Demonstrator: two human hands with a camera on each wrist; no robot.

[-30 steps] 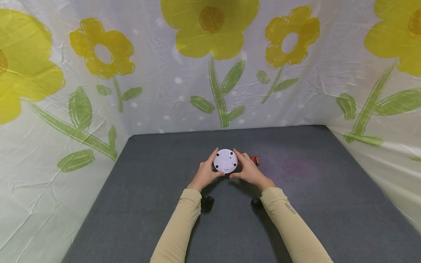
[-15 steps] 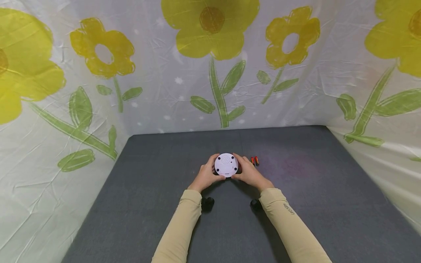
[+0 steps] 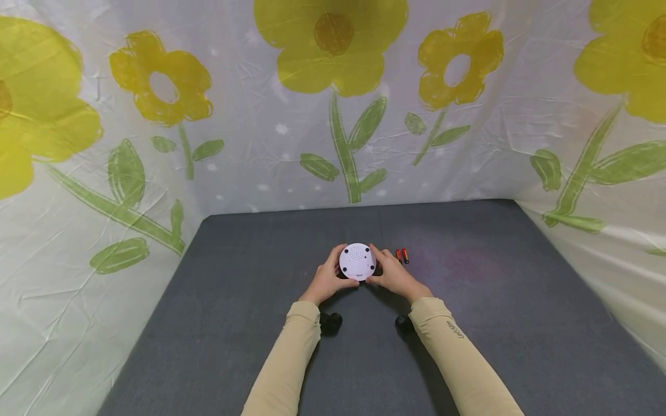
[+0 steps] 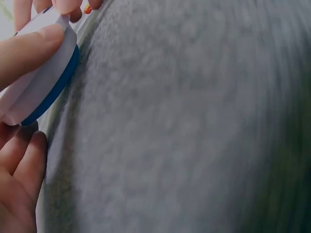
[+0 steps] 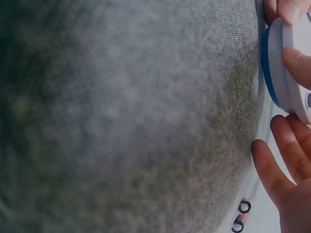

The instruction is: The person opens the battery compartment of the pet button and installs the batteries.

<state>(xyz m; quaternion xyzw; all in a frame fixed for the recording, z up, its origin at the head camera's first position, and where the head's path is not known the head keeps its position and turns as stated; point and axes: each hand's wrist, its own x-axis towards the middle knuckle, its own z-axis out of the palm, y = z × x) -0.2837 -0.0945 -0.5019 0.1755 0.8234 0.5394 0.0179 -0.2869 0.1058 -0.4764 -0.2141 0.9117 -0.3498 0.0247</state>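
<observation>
A round, white device point(image 3: 357, 262) lies between the two hands near the middle of the table, its underside turned up. Small speaker holes and dark rubber feet show on that face. From the left side my left hand point(image 3: 326, 279) holds its edge, thumb on the near rim. Opposite, my right hand point(image 3: 395, 277) grips the other edge the same way. Both wrist views show a blue band point(image 4: 53, 92) around the device's lower side, facing the table. Fingers point(image 5: 286, 145) of the right hand spread below the rim, their tips close to the cloth.
Two red-and-black batteries point(image 3: 405, 255) lie just right of the right hand. Dark grey cloth covers the table point(image 3: 250, 323). A white sheet with yellow flowers point(image 3: 333, 115) hangs around its back and sides. Black round objects point(image 3: 333, 321) show at the wrists.
Over the last second both hands have brought the device slightly nearer to the person, and the batteries show more fully. Since half a second ago it has hardly moved; both hands keep their hold.
</observation>
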